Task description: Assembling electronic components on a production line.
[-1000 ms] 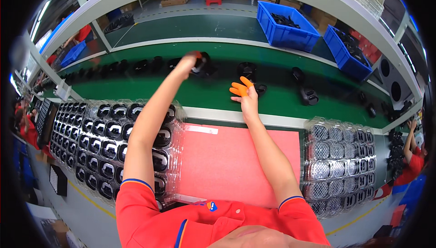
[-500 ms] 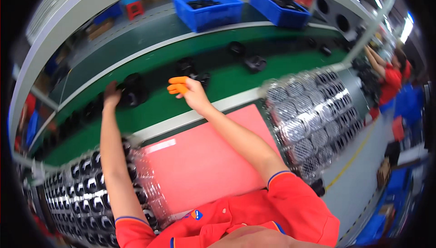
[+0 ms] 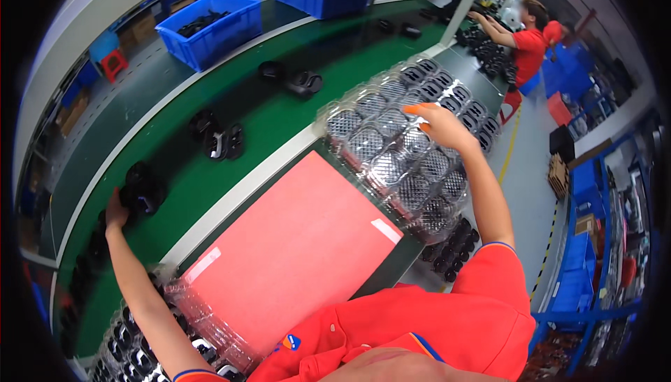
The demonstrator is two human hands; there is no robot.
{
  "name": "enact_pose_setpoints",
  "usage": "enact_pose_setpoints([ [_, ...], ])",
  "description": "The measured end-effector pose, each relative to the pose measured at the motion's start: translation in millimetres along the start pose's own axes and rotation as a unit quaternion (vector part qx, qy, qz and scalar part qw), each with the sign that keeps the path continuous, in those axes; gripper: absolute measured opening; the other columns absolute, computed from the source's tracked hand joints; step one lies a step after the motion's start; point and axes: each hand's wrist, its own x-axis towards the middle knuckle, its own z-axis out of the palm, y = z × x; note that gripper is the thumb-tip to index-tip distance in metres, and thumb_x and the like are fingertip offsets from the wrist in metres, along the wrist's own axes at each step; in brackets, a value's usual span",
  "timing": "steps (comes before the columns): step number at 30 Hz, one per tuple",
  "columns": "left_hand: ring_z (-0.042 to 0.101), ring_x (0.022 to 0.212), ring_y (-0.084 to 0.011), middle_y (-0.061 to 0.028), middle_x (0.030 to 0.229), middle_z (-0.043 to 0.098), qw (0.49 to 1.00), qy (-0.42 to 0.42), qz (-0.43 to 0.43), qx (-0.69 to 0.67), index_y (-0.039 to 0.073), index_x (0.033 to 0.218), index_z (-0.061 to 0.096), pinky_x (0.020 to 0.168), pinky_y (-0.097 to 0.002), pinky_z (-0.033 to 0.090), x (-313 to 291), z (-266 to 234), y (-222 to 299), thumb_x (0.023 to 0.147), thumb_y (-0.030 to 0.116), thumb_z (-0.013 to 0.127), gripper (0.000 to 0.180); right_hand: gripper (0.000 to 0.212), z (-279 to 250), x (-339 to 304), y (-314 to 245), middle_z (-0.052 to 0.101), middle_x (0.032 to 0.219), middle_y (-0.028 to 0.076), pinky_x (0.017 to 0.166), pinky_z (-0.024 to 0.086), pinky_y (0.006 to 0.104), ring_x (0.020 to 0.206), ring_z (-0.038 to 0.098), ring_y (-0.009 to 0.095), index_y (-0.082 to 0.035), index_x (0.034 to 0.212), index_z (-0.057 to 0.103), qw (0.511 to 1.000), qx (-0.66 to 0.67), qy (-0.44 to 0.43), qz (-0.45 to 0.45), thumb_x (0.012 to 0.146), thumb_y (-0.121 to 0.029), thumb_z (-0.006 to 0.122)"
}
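Note:
My left hand (image 3: 116,213) reaches over the green conveyor belt, against a cluster of black plastic parts (image 3: 142,188). Its fingers are dark and partly hidden, so its grip does not show. Orange finger covers are on my right hand (image 3: 445,127), which hovers over a clear plastic tray (image 3: 335,108). Its fingers are apart, with nothing visible between them. Round mesh-faced pieces (image 3: 365,143) fill the near side of that tray, and black pieces with openings sit along its far side. Between my arms lies a pink sheet (image 3: 293,242) with white strips on it.
Another clear tray of black parts (image 3: 129,340) lies under my left forearm. More black parts (image 3: 222,143) rest along the belt (image 3: 203,204). Two blue bins (image 3: 210,31) of dark parts stand beyond it. A co-worker in red (image 3: 529,53) works at the far right.
My view has swung to the right. My right hand has moved from above the belt to over the tray of mesh-faced pieces. My left hand stays by the black parts.

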Motion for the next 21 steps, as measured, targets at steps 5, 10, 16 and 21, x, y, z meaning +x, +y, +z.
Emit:
enact_pose_setpoints([
  [5,0.044,0.120,-0.0352,-0.0228,0.126,0.049,0.992,0.104,-0.008,0.069,0.001,0.131,0.038,0.100,-0.0395,0.036,2.0,2.9,4.1,0.064,0.010,0.065,0.073,0.074,-19.7,-113.7,54.2,0.051,0.125,0.012,0.094,0.043,0.0412,0.118,0.045,0.033,-0.014,0.128,0.047,0.943,-0.193,-0.044,0.267,0.059,0.004,0.067],
  [10,0.058,0.088,-0.0290,-0.0121,0.100,0.060,0.938,0.161,-0.127,-0.278,0.000,0.105,0.055,0.071,-0.0377,0.048,3.2,-33.1,63.9,0.058,0.013,0.073,0.051,0.058,-2.8,-146.0,80.7,0.047,0.130,0.013,0.103,0.034,0.0396,0.127,0.037,0.033,-0.010,0.112,0.057,0.992,-0.072,0.048,0.092,0.058,0.010,0.062],
  [16,0.060,0.088,-0.0194,-0.0069,0.099,0.061,0.609,0.177,-0.131,-0.762,0.004,0.112,0.055,0.060,-0.0244,0.052,-23.4,-60.5,27.4,0.084,0.012,0.062,0.030,0.033,-14.9,-81.3,59.3,0.065,0.096,0.009,0.079,0.049,0.0282,0.090,0.062,0.019,-0.004,0.096,0.062,0.951,0.155,0.250,0.095,0.065,0.009,0.059],
  [21,0.061,0.096,-0.0264,-0.0163,0.118,0.057,0.501,-0.004,-0.070,-0.862,0.006,0.122,0.050,0.052,-0.0261,0.051,-85.8,-71.7,169.5,0.094,0.033,0.043,0.040,0.031,7.1,13.1,0.6,0.063,0.101,0.009,0.086,0.048,0.0301,0.095,0.060,0.018,0.001,0.107,0.055,0.881,0.426,0.206,0.018,0.077,0.004,0.063],
])
